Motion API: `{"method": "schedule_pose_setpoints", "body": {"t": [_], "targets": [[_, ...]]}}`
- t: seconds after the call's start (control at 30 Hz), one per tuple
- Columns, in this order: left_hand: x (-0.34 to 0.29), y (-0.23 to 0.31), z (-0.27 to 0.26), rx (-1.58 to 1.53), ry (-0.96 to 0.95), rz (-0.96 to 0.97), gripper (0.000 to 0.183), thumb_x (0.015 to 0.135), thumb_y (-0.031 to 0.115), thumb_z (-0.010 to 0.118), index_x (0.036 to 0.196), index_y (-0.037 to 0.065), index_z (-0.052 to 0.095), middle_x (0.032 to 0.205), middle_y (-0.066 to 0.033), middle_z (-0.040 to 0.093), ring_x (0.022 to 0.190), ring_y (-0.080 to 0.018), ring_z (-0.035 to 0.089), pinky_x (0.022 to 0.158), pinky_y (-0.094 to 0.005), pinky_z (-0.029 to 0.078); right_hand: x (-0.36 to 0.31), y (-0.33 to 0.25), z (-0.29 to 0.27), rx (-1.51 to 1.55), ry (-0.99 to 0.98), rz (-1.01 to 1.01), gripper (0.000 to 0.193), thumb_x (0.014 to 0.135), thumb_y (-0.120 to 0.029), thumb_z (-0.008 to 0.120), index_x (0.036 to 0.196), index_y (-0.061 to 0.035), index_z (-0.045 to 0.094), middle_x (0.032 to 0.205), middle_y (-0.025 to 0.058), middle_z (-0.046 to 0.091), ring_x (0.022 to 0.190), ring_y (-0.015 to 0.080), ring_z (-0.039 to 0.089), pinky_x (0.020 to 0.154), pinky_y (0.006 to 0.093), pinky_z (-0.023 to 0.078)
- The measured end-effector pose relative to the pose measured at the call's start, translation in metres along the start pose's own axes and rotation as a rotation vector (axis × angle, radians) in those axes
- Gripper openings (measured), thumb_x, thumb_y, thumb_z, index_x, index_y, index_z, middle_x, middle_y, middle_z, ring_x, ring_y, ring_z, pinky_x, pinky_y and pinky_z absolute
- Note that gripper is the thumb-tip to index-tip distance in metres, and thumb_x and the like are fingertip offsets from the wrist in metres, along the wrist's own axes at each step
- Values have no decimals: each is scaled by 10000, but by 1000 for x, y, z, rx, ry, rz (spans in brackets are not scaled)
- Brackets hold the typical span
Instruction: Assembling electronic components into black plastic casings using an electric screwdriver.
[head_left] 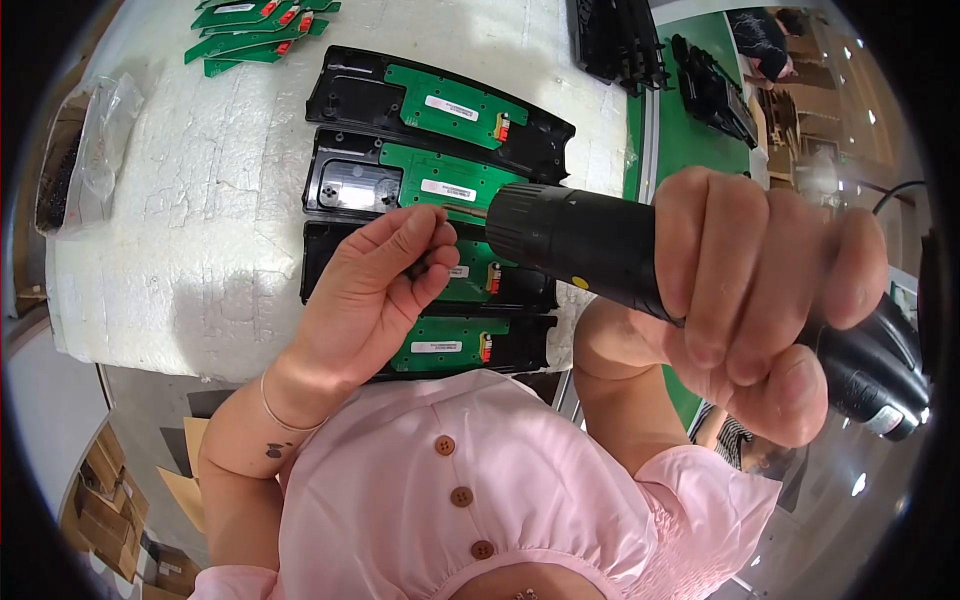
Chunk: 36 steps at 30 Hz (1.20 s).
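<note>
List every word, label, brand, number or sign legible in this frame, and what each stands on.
None can be quoted; all print is too small or blurred.
White labels on the top, second and lowest green circuit boards: too small.
Third board's label, partly behind the left hand: unreadable.
Pale label on the black handheld tool: blurred.
Stacked boards' label, upper left: too small.
</note>
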<state>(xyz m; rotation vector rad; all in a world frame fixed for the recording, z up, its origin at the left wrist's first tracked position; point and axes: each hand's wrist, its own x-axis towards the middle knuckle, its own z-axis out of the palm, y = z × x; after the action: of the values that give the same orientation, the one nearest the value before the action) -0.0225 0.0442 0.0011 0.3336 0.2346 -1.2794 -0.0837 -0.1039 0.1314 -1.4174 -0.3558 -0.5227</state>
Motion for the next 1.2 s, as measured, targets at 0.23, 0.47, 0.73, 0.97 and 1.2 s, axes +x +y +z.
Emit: {"method": "schedule_pose_setpoints", "body": {"t": [0.23, 0.47, 0.73, 0.97, 1.2], "targets": [[0, 0, -3, -34, -24, 19, 171, 855, 158, 499, 940, 19, 551, 835, -36, 572, 749, -90, 562, 660, -174, 485, 3, 3, 7, -57, 15, 51, 226, 671, -37, 519, 861, -105, 416, 567, -58, 493, 501, 42, 473, 512, 165, 377], [-6, 3, 5, -61, -119, -24, 270, 877, 202, 455, 1030, -14, 510, 916, -98, 570, 816, -149, 568, 752, -233, 474, 2, 17, 16, 16, 127, -35, 260, 649, 8, 486, 876, -98, 417, 568, -57, 483, 494, 39, 461, 507, 165, 372], [-16, 3, 11, 167, -9, -69, 258, 901, 130, 358, 1078, -31, 454, 992, -183, 552, 910, -253, 569, 805, -297, 472, 21, 85, 16, -5, 482, 256, 214, 698, 17, 559, 844, -16, 406, 657, 66, 461, 480, 128, 439, 476, 271, 407], [-19, 5, 4, 276, -98, -20, 151, 883, 116, 423, 954, 5, 494, 898, -125, 580, 807, -190, 595, 694, -242, 494, 28, 95, 6, -2, 399, 294, 234, 671, 6, 588, 854, -16, 443, 689, 50, 469, 533, 111, 452, 519, 243, 402], [-21, 9, 7, 332, 62, 28, 169, 842, 106, 514, 981, 10, 530, 830, -72, 592, 750, -135, 596, 651, -195, 484, 31, 92, 15, -241, 319, 216, 217, 627, 6, 610, 803, -36, 489, 729, 20, 487, 618, 81, 463, 585, 211, 393]]}}
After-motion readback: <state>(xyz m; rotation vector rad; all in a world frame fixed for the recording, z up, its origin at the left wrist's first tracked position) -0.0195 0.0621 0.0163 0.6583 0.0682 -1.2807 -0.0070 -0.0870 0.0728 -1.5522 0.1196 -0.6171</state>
